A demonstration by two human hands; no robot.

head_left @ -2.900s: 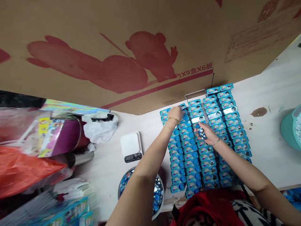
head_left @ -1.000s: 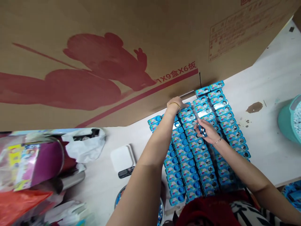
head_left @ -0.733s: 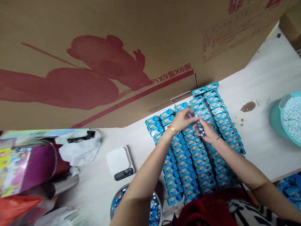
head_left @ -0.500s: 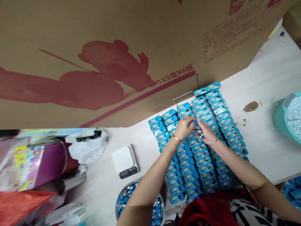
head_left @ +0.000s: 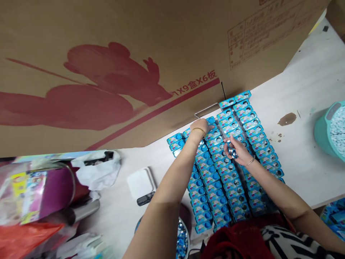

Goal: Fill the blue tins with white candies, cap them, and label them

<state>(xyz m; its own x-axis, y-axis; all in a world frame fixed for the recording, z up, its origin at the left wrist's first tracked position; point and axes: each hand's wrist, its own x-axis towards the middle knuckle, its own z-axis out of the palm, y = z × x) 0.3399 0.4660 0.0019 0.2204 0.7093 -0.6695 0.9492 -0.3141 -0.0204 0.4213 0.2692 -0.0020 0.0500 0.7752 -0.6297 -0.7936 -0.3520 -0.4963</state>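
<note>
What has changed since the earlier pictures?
Since the picture just before, the left hand has moved away from the right hand, out to the tins near the big box; I can't tell whether it let anything go. The shiny pieces in the right hand look fewer than at first. The scale and bucket stayed put.

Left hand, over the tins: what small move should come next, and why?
I'd probably lift the left hand slightly toward the right hand. It covers part of the tins beneath, so whether its fingers hold anything can't be told, while the right hand holds shiny pieces close by.
</note>
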